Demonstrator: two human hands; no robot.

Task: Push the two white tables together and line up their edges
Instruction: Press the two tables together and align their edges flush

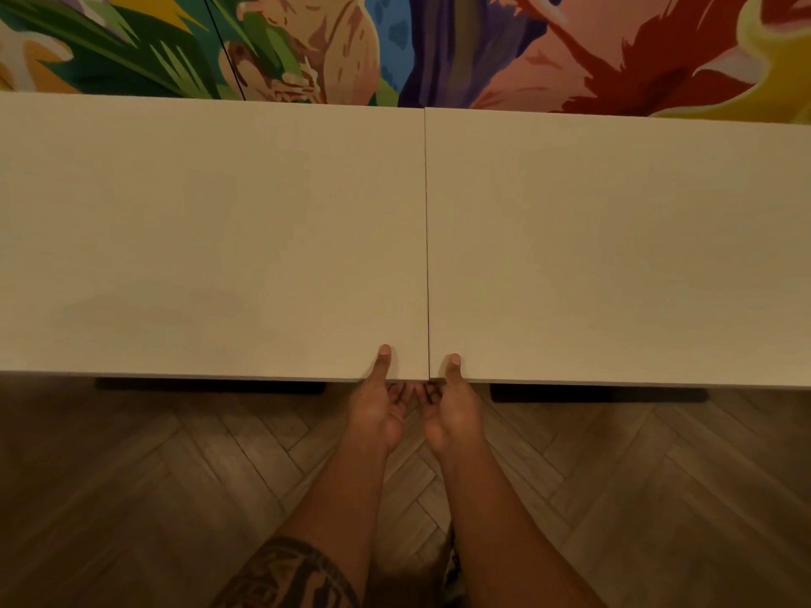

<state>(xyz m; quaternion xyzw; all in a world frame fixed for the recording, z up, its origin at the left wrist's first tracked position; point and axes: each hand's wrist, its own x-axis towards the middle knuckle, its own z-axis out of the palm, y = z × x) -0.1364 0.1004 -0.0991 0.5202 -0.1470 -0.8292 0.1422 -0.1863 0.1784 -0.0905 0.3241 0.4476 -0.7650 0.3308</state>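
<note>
Two white tables stand side by side against the wall. The left table [210, 234] and the right table [614, 247] meet at a thin dark seam running front to back. Their near edges sit almost level; the right table's far edge lies slightly lower in the picture than the left one's. My left hand [381, 405] grips the left table's near corner, thumb on top and fingers curled underneath. My right hand [452, 410] grips the right table's near corner in the same way. The two hands sit close on either side of the seam.
A bright painted mural [395, 46] covers the wall right behind the tables. Herringbone wood floor [153, 476] lies below me. Dark table bases [210, 386] show under the near edges.
</note>
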